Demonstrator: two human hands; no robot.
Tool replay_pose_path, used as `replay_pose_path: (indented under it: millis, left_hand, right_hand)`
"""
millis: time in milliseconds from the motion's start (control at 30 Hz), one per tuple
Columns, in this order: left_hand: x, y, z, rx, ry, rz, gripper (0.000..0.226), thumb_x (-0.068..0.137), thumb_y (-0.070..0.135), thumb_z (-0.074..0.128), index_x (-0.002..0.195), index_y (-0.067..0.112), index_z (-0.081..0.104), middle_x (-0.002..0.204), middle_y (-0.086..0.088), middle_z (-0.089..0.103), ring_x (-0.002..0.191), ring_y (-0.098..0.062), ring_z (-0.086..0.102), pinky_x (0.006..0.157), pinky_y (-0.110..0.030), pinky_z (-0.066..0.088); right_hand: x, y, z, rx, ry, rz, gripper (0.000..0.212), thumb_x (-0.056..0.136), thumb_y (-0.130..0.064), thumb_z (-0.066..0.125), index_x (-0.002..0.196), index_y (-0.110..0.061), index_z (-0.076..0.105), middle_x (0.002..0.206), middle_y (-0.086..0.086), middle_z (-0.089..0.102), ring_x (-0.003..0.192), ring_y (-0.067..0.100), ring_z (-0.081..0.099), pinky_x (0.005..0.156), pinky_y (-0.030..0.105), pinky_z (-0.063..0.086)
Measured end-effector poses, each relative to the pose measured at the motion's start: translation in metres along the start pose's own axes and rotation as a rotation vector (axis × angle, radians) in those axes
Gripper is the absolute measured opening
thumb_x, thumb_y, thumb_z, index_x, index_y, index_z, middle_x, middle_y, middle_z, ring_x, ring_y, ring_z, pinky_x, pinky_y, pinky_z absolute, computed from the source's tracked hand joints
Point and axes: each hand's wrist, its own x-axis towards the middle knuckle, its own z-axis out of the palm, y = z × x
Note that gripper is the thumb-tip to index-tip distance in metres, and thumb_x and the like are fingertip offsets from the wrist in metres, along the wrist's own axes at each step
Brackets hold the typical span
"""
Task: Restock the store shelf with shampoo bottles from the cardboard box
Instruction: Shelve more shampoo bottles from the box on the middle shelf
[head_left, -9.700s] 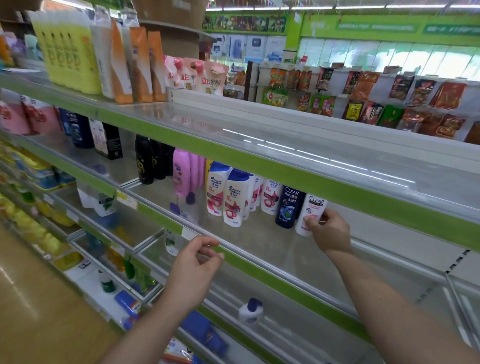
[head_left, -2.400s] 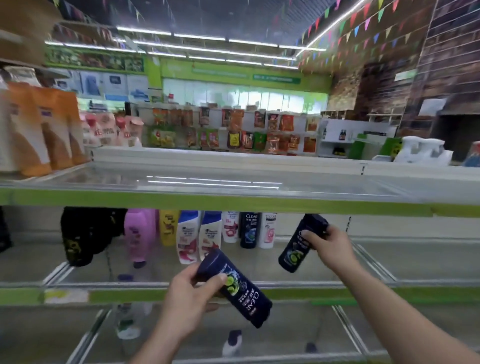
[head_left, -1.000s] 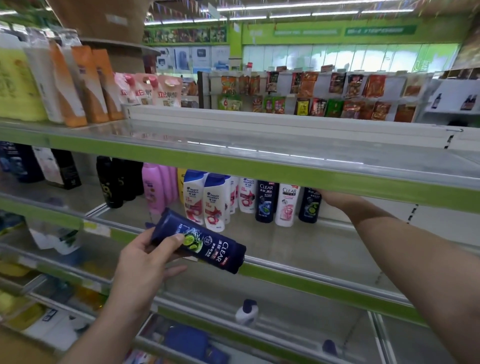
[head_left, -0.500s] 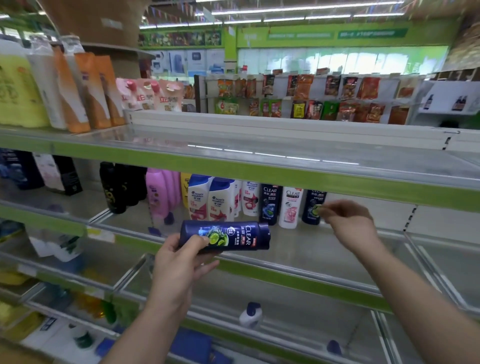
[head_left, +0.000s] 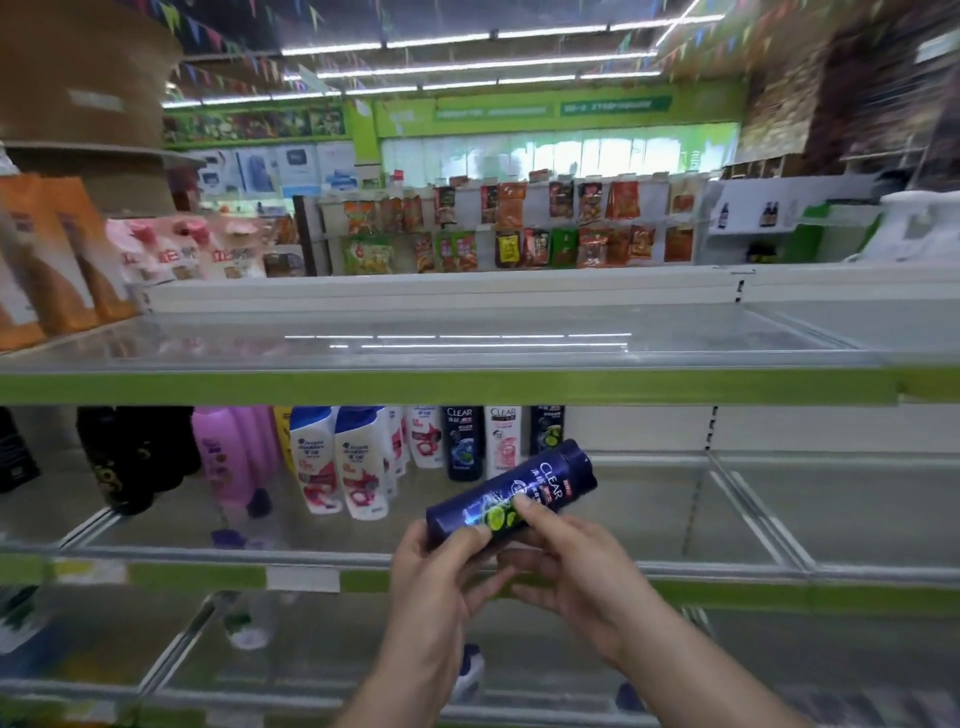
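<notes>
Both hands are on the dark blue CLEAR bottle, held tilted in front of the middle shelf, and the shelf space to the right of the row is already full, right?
Not quite. The head view shows both the left hand and right hand on the tilted dark blue CLEAR bottle, but the middle shelf is bare right of the row.

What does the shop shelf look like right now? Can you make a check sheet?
Surface: glass middle shelf with green front strip, bare on its right part.
Job's things: dark blue CLEAR shampoo bottle, tilted, held in front of the shelf; standing row of shampoo bottles at the back left.
Clutter: nothing seen.
Hands: left hand and right hand both grip the dark bottle.
Cables: nothing seen.
Surroundings: hanging snack packets behind; bare glass top shelf.
</notes>
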Motion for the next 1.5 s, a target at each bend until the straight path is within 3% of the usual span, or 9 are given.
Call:
replay_pose_path:
  millis: [133,333,500,600,733,867,1067,1167,1500]
  left_hand:
    - [0.002,-0.008,0.009,0.161,0.011,-0.013,0.027,0.083,0.003,0.072,0.108,0.01,0.063,0.1,-0.011,0.075,0.091,-0.025,0.074,0.083,-0.046,0.06]
    - [0.003,-0.015,0.016,0.342,-0.044,-0.009,0.028,0.08,0.01,0.079,0.104,0.014,0.064,0.089,-0.008,0.075,0.081,-0.024,0.074,0.072,-0.044,0.061]
    - [0.008,-0.024,0.005,0.516,-0.143,-0.033,0.062,0.069,0.023,0.087,0.118,0.037,0.053,0.093,0.001,0.075,0.083,-0.022,0.073,0.071,-0.04,0.061]
    - [0.011,-0.026,-0.005,0.523,-0.126,-0.037,0.057,0.074,0.014,0.084,0.121,0.028,0.055,0.088,0.0,0.075,0.081,-0.026,0.072,0.067,-0.037,0.055]
    - [0.009,-0.024,-0.025,0.598,-0.117,0.001,0.036,0.072,0.007,0.084,0.102,0.018,0.069,0.085,-0.003,0.075,0.085,-0.036,0.071,0.081,-0.037,0.059]
    - [0.004,-0.025,-0.044,0.603,-0.088,0.044,0.029,0.067,0.006,0.085,0.09,0.019,0.074,0.079,-0.004,0.073,0.065,-0.019,0.064,0.071,-0.023,0.055]
    - [-0.001,-0.014,-0.062,0.517,-0.027,0.056,0.056,0.044,0.033,0.079,0.096,0.015,0.07,0.079,-0.012,0.074,0.07,-0.027,0.066,0.076,-0.036,0.055]
    - [-0.001,-0.011,-0.072,0.501,-0.011,0.072,0.047,0.053,0.02,0.076,0.099,0.009,0.068,0.077,-0.017,0.073,0.064,-0.021,0.063,0.064,-0.026,0.05]
    - [-0.005,-0.024,-0.089,0.519,0.038,0.04,0.045,0.051,0.012,0.072,0.095,0.004,0.068,0.073,-0.02,0.072,0.066,-0.023,0.066,0.068,-0.03,0.05]
  right_hand:
    - [0.003,-0.005,-0.017,0.022,0.064,0.014,0.042,0.086,-0.036,0.069,0.116,-0.006,0.068,0.104,0.012,0.076,0.105,0.03,0.07,0.094,0.045,0.05]
    - [0.01,-0.017,-0.035,0.024,0.061,-0.001,0.036,0.088,-0.037,0.069,0.11,-0.008,0.068,0.1,0.013,0.076,0.093,0.027,0.072,0.072,0.039,0.054]
    - [0.019,-0.031,-0.043,-0.148,0.098,-0.102,0.03,0.091,-0.032,0.069,0.11,-0.009,0.067,0.098,0.009,0.077,0.087,0.024,0.072,0.071,0.039,0.057]
    - [0.031,-0.039,-0.049,-0.269,0.164,-0.143,0.029,0.09,-0.031,0.071,0.111,-0.013,0.066,0.099,0.007,0.077,0.086,0.023,0.074,0.072,0.04,0.059]
    - [0.055,-0.047,-0.062,-0.433,0.278,-0.201,0.02,0.09,-0.026,0.071,0.106,-0.016,0.065,0.1,0.004,0.075,0.089,0.023,0.071,0.084,0.047,0.057]
    - [0.092,-0.051,-0.078,-0.536,0.375,-0.242,0.013,0.087,-0.023,0.076,0.094,-0.023,0.065,0.104,0.002,0.073,0.098,0.025,0.069,0.086,0.041,0.052]
    - [0.129,-0.05,-0.087,-0.811,0.481,-0.257,0.043,0.085,-0.033,0.077,0.119,-0.014,0.061,0.116,0.005,0.071,0.105,0.025,0.066,0.077,0.028,0.043]
    - [0.138,-0.05,-0.085,-0.833,0.477,-0.263,0.047,0.084,-0.029,0.077,0.123,-0.011,0.057,0.118,0.009,0.07,0.104,0.027,0.066,0.076,0.028,0.043]
    - [0.16,-0.04,-0.071,-0.85,0.468,-0.303,0.044,0.088,-0.028,0.073,0.125,-0.011,0.057,0.119,0.01,0.069,0.103,0.028,0.066,0.079,0.029,0.046]
